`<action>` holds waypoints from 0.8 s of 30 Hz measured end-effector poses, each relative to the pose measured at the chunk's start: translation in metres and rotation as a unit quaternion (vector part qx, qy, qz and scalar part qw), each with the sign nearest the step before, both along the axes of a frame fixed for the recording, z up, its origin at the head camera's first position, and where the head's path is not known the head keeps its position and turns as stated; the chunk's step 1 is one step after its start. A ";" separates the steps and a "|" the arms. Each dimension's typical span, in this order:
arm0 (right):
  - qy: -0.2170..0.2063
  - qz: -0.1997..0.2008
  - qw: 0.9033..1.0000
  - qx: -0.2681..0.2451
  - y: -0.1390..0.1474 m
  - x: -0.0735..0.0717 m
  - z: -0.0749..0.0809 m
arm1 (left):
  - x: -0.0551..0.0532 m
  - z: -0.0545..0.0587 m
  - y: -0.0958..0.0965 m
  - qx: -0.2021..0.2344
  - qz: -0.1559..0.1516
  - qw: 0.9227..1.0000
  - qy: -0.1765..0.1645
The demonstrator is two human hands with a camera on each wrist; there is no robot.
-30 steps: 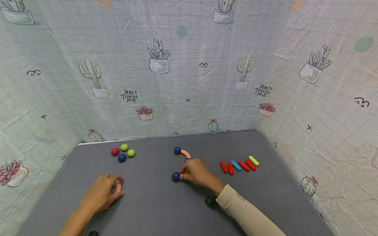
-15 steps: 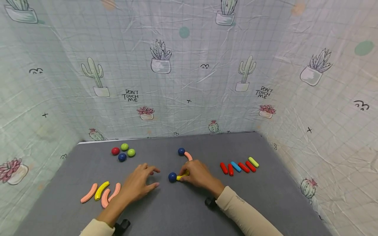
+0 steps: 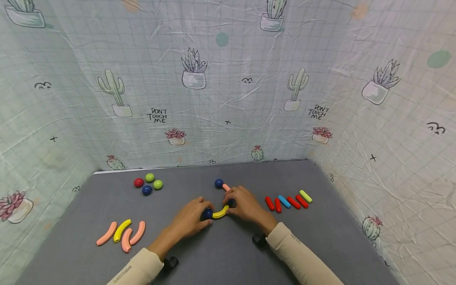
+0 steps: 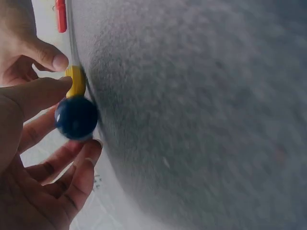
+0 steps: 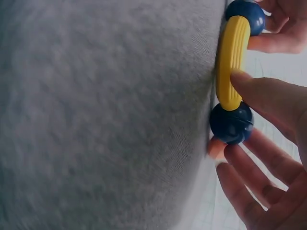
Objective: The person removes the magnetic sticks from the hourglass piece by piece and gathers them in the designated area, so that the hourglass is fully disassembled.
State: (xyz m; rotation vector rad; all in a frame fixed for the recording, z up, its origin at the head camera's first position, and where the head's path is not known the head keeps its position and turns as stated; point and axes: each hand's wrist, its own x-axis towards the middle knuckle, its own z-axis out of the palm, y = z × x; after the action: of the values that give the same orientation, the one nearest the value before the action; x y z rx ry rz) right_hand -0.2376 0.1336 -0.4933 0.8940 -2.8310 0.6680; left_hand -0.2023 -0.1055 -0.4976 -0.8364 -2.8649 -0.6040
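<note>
Yellow curved piece [image 3: 220, 213] lying flat on grey table [image 3: 213, 253], long axis left-right, between both hands. Left hand [image 3: 190, 219]: grip pinched round blue ball [image 3: 207, 213] at piece's left end. Right hand [image 3: 246, 206]: fingers curled on second blue ball [image 5: 231, 123] at right end. Pink curved piece [image 3: 226, 187] and third blue ball [image 3: 219, 183] just behind. Red and blue sticks [image 3: 288, 201] noted right, well apart; no obstruction seen.
</note>
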 end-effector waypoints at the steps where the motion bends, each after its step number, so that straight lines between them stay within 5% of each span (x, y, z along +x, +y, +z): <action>1: 0.000 0.000 1.000 0.000 0.000 0.000 -0.001 | -0.001 -0.001 0.002 0.001 0.000 1.000 0.001; 14: 0.012 -0.016 1.000 0.000 -0.007 0.009 -0.003 | -0.007 -0.005 -0.004 0.023 0.062 0.998 -0.006; 24: -0.015 0.015 0.999 -0.024 -0.006 0.013 -0.002 | -0.016 0.026 -0.082 0.081 0.110 0.990 0.038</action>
State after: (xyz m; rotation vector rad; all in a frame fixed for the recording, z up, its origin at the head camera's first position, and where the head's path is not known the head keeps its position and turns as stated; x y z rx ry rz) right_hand -0.2241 0.1276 -0.4954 0.9267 -2.8200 0.7563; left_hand -0.2181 -0.1874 -0.4719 -0.5001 -2.7430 -0.7474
